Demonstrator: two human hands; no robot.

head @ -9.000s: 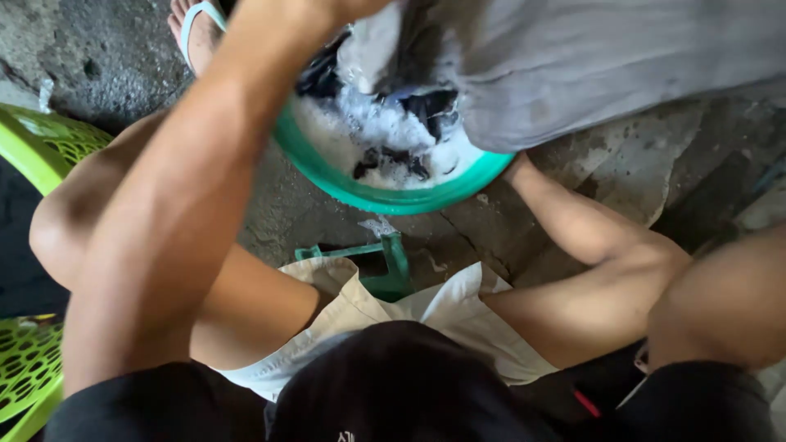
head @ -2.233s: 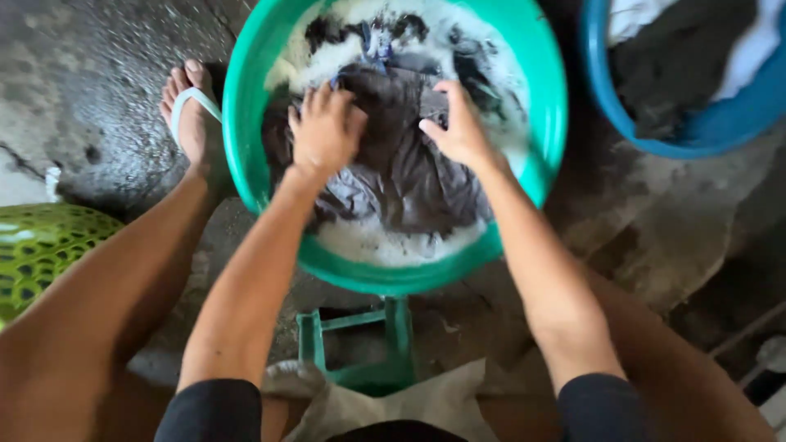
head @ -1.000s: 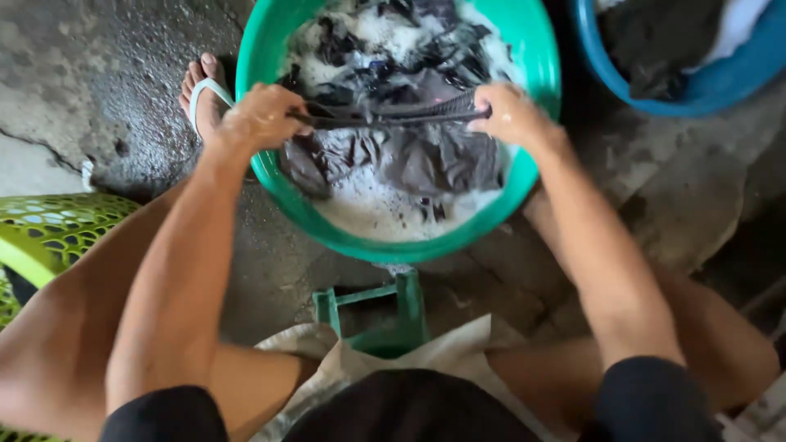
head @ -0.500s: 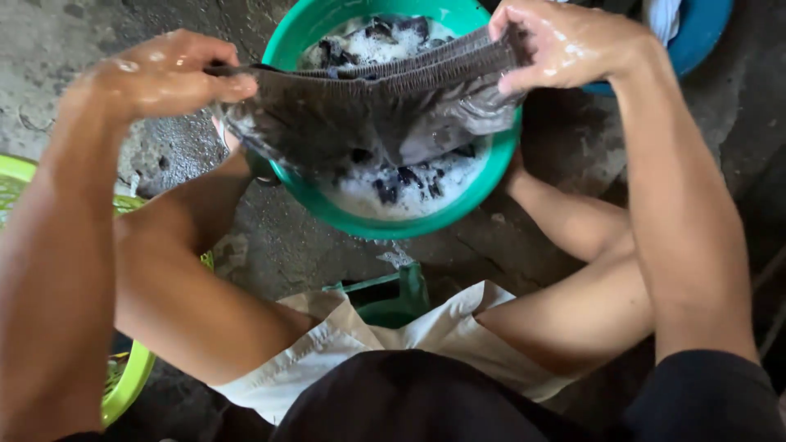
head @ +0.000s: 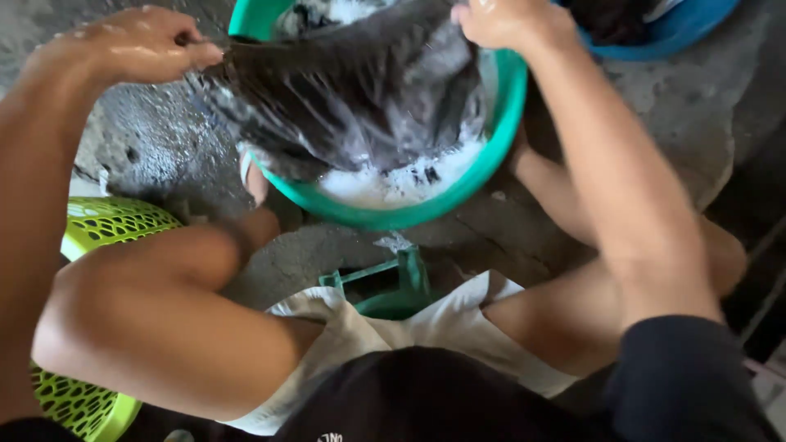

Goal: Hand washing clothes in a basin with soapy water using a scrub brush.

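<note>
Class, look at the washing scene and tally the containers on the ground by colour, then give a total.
Green basin: 1
Blue basin: 1
Yellow-green basket: 1
Total: 3

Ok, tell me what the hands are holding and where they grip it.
Both hold a wet grey garment by its top edge: left hand one end, right hand the other.
</note>
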